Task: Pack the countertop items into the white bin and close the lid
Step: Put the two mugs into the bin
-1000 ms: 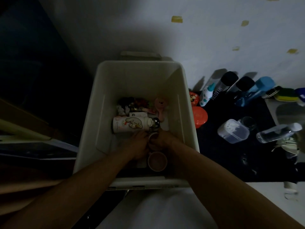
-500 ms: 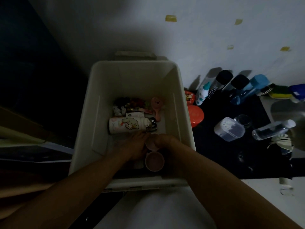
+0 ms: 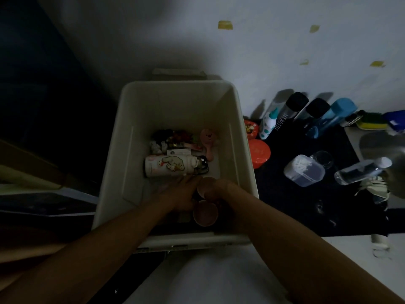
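Both forearms were reached over the near rim of the open-topped white bin [image 3: 197, 239]. Nearest inside, a round pinkish cup [image 3: 205, 212] was seen low in the bin between the wrists. Just beyond it, a second cup [image 3: 203, 185] was gripped by the curled fingers of the right hand [image 3: 219, 190], while the left hand [image 3: 178, 194] was laid flat beside it, fingers straight and nothing held. Past the fingertips, a white cartoon-printed bottle [image 3: 168, 166] was laid on its side, with small dark toys [image 3: 173, 137] and a pink brush [image 3: 207, 139] behind it. On the dark countertop [image 3: 295, 205] to the right, outside the bin, a red lid [image 3: 260, 153], a clear container [image 3: 303, 170] and a row of bottles [image 3: 337, 113] by the wall were seen.
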A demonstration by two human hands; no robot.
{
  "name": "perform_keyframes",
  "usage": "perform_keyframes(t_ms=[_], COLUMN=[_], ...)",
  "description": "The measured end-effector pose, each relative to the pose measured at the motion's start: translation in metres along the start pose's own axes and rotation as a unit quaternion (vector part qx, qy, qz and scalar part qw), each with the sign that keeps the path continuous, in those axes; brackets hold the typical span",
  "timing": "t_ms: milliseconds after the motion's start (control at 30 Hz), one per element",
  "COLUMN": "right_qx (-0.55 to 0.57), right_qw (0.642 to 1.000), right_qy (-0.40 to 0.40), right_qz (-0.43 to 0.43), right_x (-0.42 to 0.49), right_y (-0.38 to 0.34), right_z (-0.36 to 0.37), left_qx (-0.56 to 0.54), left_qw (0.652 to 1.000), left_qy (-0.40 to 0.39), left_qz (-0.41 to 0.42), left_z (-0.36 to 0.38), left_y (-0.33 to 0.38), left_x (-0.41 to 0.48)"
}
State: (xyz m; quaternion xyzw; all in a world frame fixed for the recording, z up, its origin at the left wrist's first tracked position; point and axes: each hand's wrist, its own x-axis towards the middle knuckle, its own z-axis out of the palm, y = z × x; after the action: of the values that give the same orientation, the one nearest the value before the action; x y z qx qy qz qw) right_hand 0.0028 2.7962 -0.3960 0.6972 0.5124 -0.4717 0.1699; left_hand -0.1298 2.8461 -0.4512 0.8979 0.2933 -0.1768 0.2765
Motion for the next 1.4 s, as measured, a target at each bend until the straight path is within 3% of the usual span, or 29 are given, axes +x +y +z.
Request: perform_keyframes(t_ms=[133, 367, 433, 600, 767, 967, 1067, 1233, 1400], right_qx=[0.01, 0.119, 0.128, 0.052, 0.092, 0.083, 0.136, 0.124, 0.11], right_qw=[1.0, 0.991, 0.991, 0.998, 0.99, 0.984, 0.974, 0.952, 0.923], right_qy=[-0.008, 0.06, 0.04, 0.028, 0.095, 0.119, 0.143, 0.236, 0.32], right_qz=[-0.008, 0.002, -0.01, -0.011, -0.048, -0.105, -0.11, -0.151, -0.184], right_x=[-0.018, -0.048, -0.062, -0.079, -0.075, -0.067, -0.069, -0.071, -0.097], right_y=[0.001, 0.008, 0.007, -0.001, 0.008, 0.01, 0.012, 0.015, 0.029], right_z=[-0.008, -0.012, -0.02, -0.039, -0.038, -0.034, -0.038, -0.051, -0.067], left_qx=[0.01, 0.032, 0.035, 0.04, 0.035, -0.052, -0.064, -0.161, -0.151], left_qw=[0.999, 0.998, 0.998, 0.998, 0.997, 0.999, 0.997, 0.979, 0.963], left_qy=[-0.03, -0.048, -0.043, -0.056, -0.063, 0.012, 0.045, 0.122, 0.212], left_qz=[-0.006, 0.001, 0.006, 0.013, 0.016, 0.004, 0.008, 0.041, 0.076], left_z=[-0.007, -0.013, -0.016, -0.026, -0.029, -0.042, -0.053, -0.072, -0.097], left_y=[0.006, 0.013, 0.016, 0.023, 0.025, 0.03, 0.035, 0.041, 0.052], left_x=[0.0, -0.001, -0.002, -0.007, -0.01, -0.023, -0.029, -0.034, -0.033])
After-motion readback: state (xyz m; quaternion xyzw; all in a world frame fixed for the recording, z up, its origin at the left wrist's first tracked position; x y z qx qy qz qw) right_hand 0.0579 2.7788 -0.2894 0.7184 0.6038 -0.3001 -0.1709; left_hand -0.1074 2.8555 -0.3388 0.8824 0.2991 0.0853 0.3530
